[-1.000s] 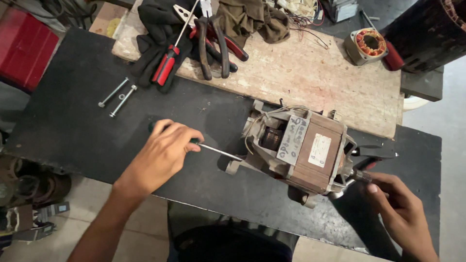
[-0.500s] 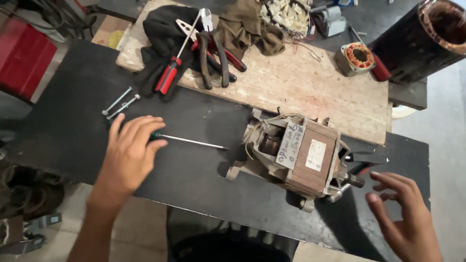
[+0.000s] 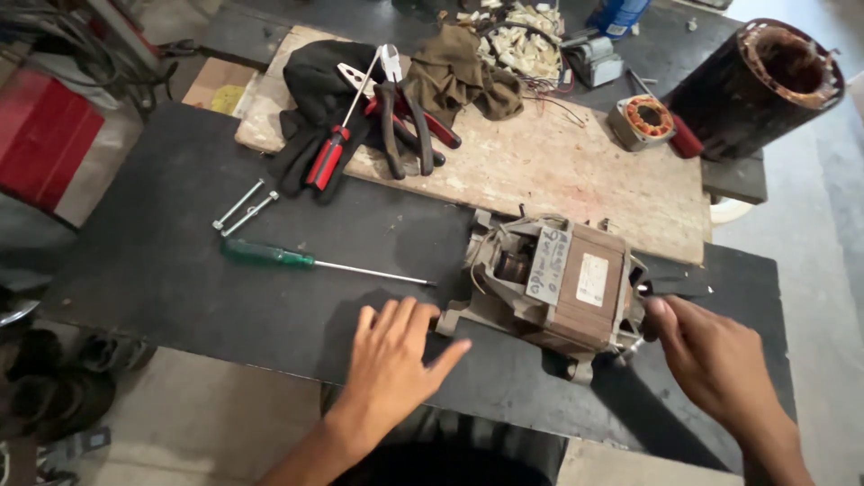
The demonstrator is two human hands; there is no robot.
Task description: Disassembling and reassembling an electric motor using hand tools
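Note:
A brown and grey electric motor (image 3: 558, 283) lies on the black tabletop (image 3: 162, 270). My left hand (image 3: 396, 355) is flat on the table, fingers spread, just left of the motor's near corner and holding nothing. My right hand (image 3: 715, 360) reaches to the motor's right end, its fingertips at the shaft side; what they grip is hidden. A green-handled screwdriver (image 3: 310, 262) lies loose on the table left of the motor, its tip pointing at the motor.
Two long bolts (image 3: 243, 207) lie beyond the screwdriver. A wooden board (image 3: 558, 171) carries a red-handled screwdriver (image 3: 337, 144), pliers (image 3: 409, 117), black gloves and a brown cloth. A small stator (image 3: 643, 121) and a large dark stator (image 3: 756, 85) stand at the back right.
My left hand has let go of the green screwdriver, which now lies on the table, and moved right to the motor. My right hand has closed in on the motor's right end.

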